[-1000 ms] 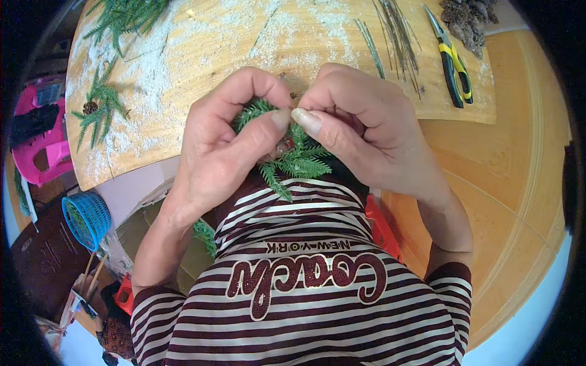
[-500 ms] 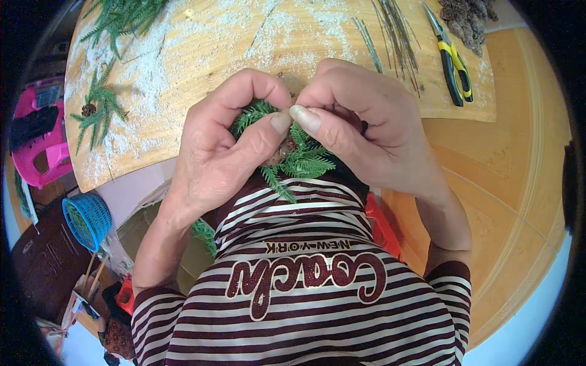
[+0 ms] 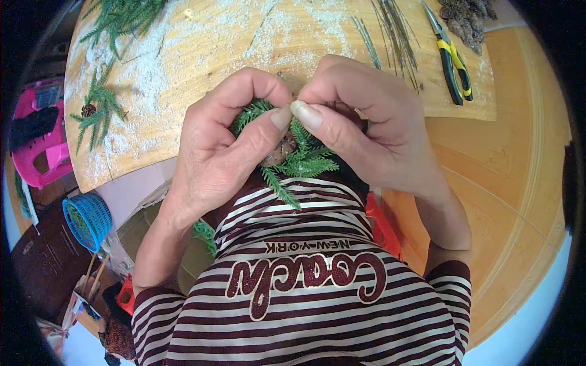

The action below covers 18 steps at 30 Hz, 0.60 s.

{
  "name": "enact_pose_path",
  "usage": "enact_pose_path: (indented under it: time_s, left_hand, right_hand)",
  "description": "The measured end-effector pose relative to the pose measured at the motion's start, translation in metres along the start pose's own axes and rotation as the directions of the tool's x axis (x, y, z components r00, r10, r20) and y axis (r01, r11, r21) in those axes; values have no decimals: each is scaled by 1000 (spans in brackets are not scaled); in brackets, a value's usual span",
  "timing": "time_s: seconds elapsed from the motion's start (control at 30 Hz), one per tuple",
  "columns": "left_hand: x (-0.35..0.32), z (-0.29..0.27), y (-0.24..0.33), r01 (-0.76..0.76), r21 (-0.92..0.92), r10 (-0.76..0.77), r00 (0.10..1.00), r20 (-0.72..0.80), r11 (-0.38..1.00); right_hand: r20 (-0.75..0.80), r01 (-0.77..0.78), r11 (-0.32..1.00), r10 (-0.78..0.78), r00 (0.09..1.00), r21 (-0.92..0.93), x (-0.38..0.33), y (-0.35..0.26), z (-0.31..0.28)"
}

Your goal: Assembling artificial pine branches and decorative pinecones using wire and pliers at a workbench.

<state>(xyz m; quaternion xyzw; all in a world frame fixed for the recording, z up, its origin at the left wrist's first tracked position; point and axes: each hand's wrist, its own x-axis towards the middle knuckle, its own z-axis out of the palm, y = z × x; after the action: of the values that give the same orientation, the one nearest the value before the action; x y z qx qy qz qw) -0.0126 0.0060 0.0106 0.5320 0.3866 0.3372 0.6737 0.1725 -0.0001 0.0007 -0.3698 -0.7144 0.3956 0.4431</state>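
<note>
Close in front of my striped shirt, both hands meet over an artificial pine sprig with a brown pine cone among its green needles. My left hand is closed around the sprig's left side, thumb against the bent forefinger. Beside it, my right hand is closed in a pinch, its thumb tip almost touching the left thumb. Whatever is pinched there is too small or too hidden to make out. The fingers cover the upper part of the sprig.
Pliers with yellow and black handles lie at the table's right, beside thin brown wires and several pine cones. Green branches and a finished-looking sprig lie left on the white-speckled table. A blue basket stands lower left.
My right hand has shifted slightly up and away from the left thumb. The sprig's lower tips have moved a little to the right. My left hand is almost still.
</note>
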Motion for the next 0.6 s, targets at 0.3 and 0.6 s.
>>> enact_pose_path:
  time_s: [0.3, 0.6]
  left_hand:
    - [1, -4, -1, -51, 40, 50, 998, 39, 998]
    - [2, -3, 2, -152, 160, 128, 980, 150, 975]
  right_hand:
    - [43, 30, 999, -28, 999, -43, 1, -4, -4]
    - [-5, 19, 999, -19, 1000, -42, 0, -5, -5]
